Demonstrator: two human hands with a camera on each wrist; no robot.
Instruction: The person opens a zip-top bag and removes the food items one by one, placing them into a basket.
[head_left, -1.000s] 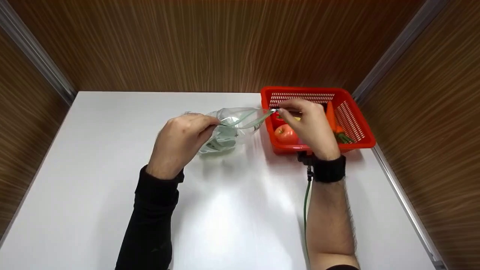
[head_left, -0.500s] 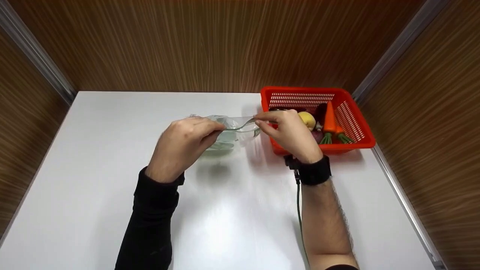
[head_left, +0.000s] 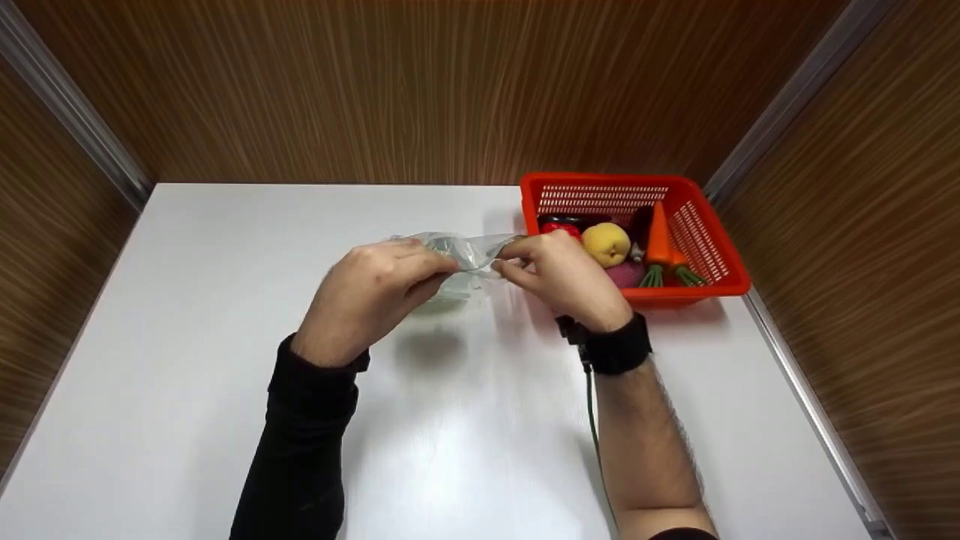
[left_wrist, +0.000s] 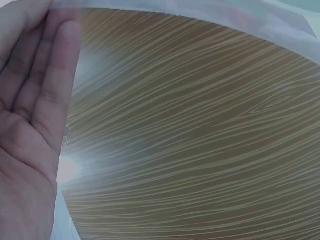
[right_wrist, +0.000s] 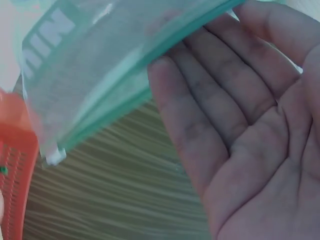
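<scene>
Both forearms reach forward from the near edge and angle inward. The left hand (head_left: 371,289), in a black sleeve to the wrist, is knuckles-up with fingers curled in a pinch at its tips. The right hand (head_left: 566,277), its forearm bare with a black band at the wrist, mirrors it, fingertips pinched and almost meeting the left's.

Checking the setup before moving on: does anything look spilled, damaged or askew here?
Nothing stands out. The zip bag is bunched between both hands above the table; the produce sits inside the upright red basket.
</scene>
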